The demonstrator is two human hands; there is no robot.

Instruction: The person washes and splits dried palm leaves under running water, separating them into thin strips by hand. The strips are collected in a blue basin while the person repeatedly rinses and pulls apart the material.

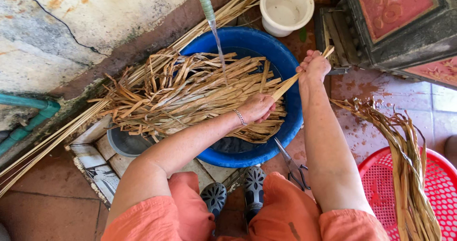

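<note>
Both hands grip one pale dried leaf strip (291, 81) that runs on a slant over the blue basin (285, 60): the left hand (257, 107) is closed around its lower end, fingers curled tight, and the right hand (313, 65) is clenched on its upper part, with the tip poking out past the knuckles. A thin bracelet (240, 117) sits on the left wrist. Under the strip, a thick heap of dried leaf strips (185, 93) lies across the basin and spills over its left rim, crowding the space beneath the left hand. A thin stream of water (218, 43) falls from a green hose (204, 0) onto the heap, just left of the hands. Long straight stalks (57, 136) lean along the stained wall (71, 26) behind the heap. A white bucket (285, 7) stands beyond the basin, near a dark carved cabinet (400, 26) with red panels. Scissors (291, 165) lie on the floor touching the basin's near rim, between the person's knees. To the right, well apart from the hands, a bundle of leaf strips (404, 165) hangs over the edge of a red plastic basket (381, 184). A grey bowl (126, 143) sits at the left, partly hidden under the heap.
</note>
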